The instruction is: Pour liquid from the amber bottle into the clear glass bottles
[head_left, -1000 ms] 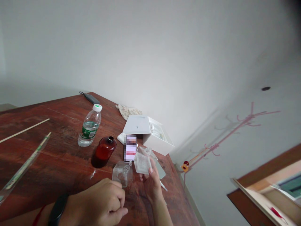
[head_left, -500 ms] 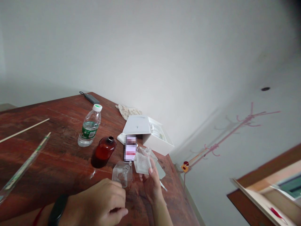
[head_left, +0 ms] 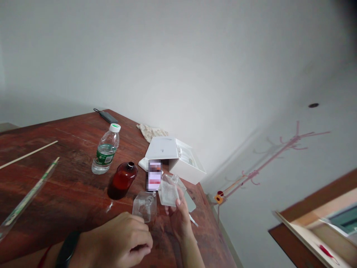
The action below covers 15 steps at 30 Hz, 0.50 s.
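In the head view, the green label on the water bottle has print too small for us to read. Our right hand has its fingers pinched round one clear flask, beside the phone. Our left hand curls loosely near a second flask; its grip we cannot tell. We count one brown bottle on the tabletop

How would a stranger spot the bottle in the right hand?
Start at the reddish-brown wooden table and find the open white box. Just this side of it, the right hand holds a boxy bottle. Its pale, grainy-looking face sets it apart from the see-through bottle to its left.
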Available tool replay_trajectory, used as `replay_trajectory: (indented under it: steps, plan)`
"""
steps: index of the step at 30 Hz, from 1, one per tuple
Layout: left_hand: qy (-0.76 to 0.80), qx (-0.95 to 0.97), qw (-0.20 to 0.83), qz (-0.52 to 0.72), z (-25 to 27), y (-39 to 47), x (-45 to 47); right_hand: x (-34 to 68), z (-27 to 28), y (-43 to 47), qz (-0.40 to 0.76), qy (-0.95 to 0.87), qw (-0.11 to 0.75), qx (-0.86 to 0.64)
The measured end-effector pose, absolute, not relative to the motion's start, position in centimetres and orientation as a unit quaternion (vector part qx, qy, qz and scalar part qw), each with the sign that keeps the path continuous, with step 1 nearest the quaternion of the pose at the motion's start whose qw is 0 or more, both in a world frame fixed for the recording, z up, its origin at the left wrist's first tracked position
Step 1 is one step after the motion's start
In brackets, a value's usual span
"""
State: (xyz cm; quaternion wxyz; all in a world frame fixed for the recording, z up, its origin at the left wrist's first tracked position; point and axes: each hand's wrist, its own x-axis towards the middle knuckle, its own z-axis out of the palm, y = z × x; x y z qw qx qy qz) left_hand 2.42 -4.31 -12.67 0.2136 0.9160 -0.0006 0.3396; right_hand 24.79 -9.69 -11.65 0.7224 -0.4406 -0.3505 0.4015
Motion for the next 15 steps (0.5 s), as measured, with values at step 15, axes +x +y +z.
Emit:
replay_trajectory:
  steps: [15]
  plan:
    - [0.012,0.926,0.206,0.317,-12.69,-4.29,2.34,24.61,-11.42,-9.64,0.408,-0.352,0.718,-0.440]
